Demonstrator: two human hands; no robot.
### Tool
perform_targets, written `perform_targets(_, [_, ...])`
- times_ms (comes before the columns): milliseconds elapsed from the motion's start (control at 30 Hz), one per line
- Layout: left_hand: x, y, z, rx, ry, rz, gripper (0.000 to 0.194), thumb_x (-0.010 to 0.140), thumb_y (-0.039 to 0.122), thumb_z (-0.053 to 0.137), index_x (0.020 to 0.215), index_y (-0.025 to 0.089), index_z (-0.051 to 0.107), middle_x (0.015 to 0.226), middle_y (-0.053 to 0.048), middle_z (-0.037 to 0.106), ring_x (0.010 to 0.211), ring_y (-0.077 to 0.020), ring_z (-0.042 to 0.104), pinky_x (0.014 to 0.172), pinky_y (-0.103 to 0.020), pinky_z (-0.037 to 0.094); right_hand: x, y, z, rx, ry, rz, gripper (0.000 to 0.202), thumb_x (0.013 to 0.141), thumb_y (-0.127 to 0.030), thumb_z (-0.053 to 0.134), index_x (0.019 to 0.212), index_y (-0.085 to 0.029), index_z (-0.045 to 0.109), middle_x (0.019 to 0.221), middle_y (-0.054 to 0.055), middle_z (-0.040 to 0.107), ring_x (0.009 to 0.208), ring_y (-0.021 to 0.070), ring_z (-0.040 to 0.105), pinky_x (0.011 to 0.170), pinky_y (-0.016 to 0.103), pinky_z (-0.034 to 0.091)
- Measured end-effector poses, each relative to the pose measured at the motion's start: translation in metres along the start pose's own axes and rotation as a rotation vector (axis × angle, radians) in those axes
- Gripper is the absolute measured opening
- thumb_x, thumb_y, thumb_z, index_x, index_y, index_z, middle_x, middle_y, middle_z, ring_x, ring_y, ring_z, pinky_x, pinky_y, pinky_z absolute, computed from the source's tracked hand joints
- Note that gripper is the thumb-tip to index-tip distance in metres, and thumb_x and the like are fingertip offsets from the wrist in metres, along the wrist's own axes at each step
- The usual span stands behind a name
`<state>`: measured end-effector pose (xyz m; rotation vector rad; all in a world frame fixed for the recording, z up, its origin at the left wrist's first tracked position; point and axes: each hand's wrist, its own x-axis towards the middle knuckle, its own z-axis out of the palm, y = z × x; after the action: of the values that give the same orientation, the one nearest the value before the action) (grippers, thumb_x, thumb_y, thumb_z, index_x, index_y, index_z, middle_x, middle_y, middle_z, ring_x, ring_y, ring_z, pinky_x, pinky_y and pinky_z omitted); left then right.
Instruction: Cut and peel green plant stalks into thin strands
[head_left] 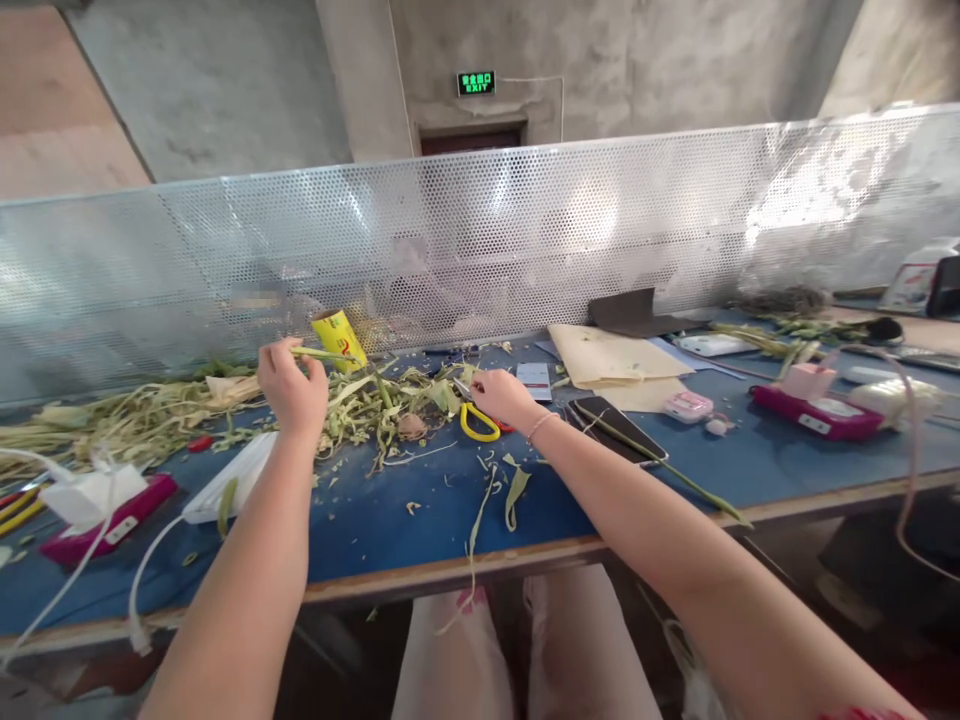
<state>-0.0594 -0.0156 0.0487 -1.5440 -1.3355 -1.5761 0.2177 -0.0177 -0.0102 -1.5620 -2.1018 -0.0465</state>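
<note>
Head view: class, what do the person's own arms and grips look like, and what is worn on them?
The left forearm and right forearm show no sleeves along their length. The left grip and right grip are ungloved. A thin, pale bracelet circles the right wrist. Red at the bottom right corner may be a sleeve edge.

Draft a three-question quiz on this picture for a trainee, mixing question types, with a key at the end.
1. What does the left hand hold?
A) a white cable
B) a green stalk
C) a pink case

2. True or false: the yellow handle loop lies nearer the left hand than the right hand.

3. Fill the gap: the tube just beyond the left hand is coloured ____.

Key: 1. B; 2. False; 3. yellow
</note>
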Motion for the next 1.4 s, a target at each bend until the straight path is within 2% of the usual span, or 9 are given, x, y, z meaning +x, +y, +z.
perform_targets(233, [0.001,0.013,-0.003,-0.206,0.179,0.047,0.024,0.063,0.005,0.05,0.08,0.019,0.041,0.089,-0.01,0.05,0.096,-0.0232,0.049,0.09,-0.04,0.037,0.0,0.0,0.001,0.043,0.019,-0.048,0.024,0.082,-0.021,0.04,0.081,-0.017,0.064,0.082,0.008,0.067,0.075,0.0172,0.06,0.061,0.023,0.037])
perform_targets(367, [0.002,0.023,0.003,-0.485,0.251,-0.102,0.027,0.063,0.007,0.052,0.084,0.02,0.04,0.087,-0.004,0.05,0.087,-0.0165,0.053,0.082,-0.033,0.043,0.0,-0.001,0.005,0.074,0.032,-0.084,0.021,0.081,-0.019,0.041,0.08,-0.017,0.062,0.081,0.006,0.065,0.077,0.0171,0.06,0.066,0.024,0.041])
perform_targets(433, [0.0,0.026,0.011,-0.76,0.179,-0.265,0.035,0.059,0.008,0.056,0.086,0.022,0.039,0.08,0.001,0.051,0.079,-0.013,0.055,0.076,-0.029,0.045,0.0,-0.002,0.005,0.111,0.093,-0.101,0.022,0.082,-0.02,0.04,0.092,-0.017,0.059,0.092,0.007,0.063,0.083,0.0168,0.059,0.072,0.026,0.043])
perform_targets(500, [-0.003,0.03,0.019,-1.006,0.01,-0.501,0.037,0.055,0.01,0.059,0.085,0.023,0.04,0.071,0.004,0.053,0.067,-0.0111,0.055,0.065,-0.026,0.045,-0.001,-0.004,0.002,0.19,0.225,-0.155,0.027,0.083,-0.024,0.043,0.107,-0.015,0.053,0.106,0.01,0.057,0.092,0.0173,0.056,0.08,0.028,0.043])
perform_targets(633, [-0.018,0.043,0.031,-1.175,-0.27,-0.717,0.036,0.046,0.008,0.061,0.078,0.02,0.048,0.064,0.005,0.056,0.058,-0.0083,0.053,0.052,-0.02,0.039,-0.007,-0.01,-0.004,0.328,0.383,-0.327,0.038,0.083,-0.034,0.048,0.114,-0.013,0.046,0.112,0.014,0.05,0.102,0.0202,0.05,0.089,0.034,0.042])
perform_targets(800, [-0.038,0.063,0.031,-1.132,-0.474,-0.699,0.023,0.048,0.011,0.065,0.069,0.016,0.055,0.06,0.004,0.055,0.051,-0.0052,0.048,0.051,-0.019,0.038,-0.012,-0.022,-0.002,0.346,0.22,-0.38,0.037,0.082,-0.038,0.05,0.11,-0.014,0.049,0.106,0.011,0.053,0.094,0.0185,0.053,0.084,0.032,0.043])
perform_targets(1067, [-0.044,0.066,0.029,-1.194,-0.524,-0.713,0.016,0.055,0.018,0.068,0.067,0.014,0.058,0.064,0.002,0.058,0.062,-0.0099,0.058,0.068,-0.028,0.05,-0.005,-0.026,0.0,0.483,0.229,-0.246,0.014,0.082,-0.02,0.047,0.084,-0.015,0.06,0.085,0.005,0.06,0.082,0.0126,0.053,0.077,0.023,0.04])
perform_targets(1233, [-0.045,0.066,0.029,-1.237,-0.54,-0.736,0.019,0.054,0.017,0.072,0.07,0.013,0.063,0.066,0.0,0.062,0.064,-0.0107,0.06,0.069,-0.027,0.051,-0.003,-0.024,-0.006,0.766,0.096,-0.053,0.019,0.08,-0.025,0.047,0.071,-0.015,0.059,0.059,-0.003,0.052,0.054,0.0075,0.051,0.059,0.02,0.04])
perform_targets(1400, [-0.045,0.072,0.025,-1.272,-0.538,-0.815,0.024,0.049,0.016,0.076,0.07,0.014,0.065,0.064,0.001,0.063,0.061,-0.0087,0.059,0.063,-0.022,0.051,-0.002,-0.022,-0.011,1.132,-0.127,0.097,0.021,0.081,-0.024,0.05,0.063,-0.014,0.055,0.054,-0.004,0.052,0.042,0.0034,0.043,0.046,0.016,0.037])
